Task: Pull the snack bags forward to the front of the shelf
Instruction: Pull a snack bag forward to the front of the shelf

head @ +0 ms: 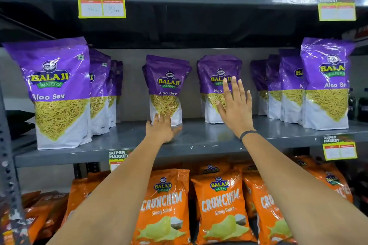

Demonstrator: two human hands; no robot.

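At frame left and right, Aloo Sev bags point(57, 93) already front the shelf point(199, 139). Two centre bags point(166, 87) sit well back. The left hand point(161, 130) and right hand point(236, 105) reach them, each grip released, holding nothing.

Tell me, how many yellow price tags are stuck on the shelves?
4. One price tag hangs upper left, one upper right, one lower right, and one peeks out beside the left arm, partly hidden. More may be out of view.
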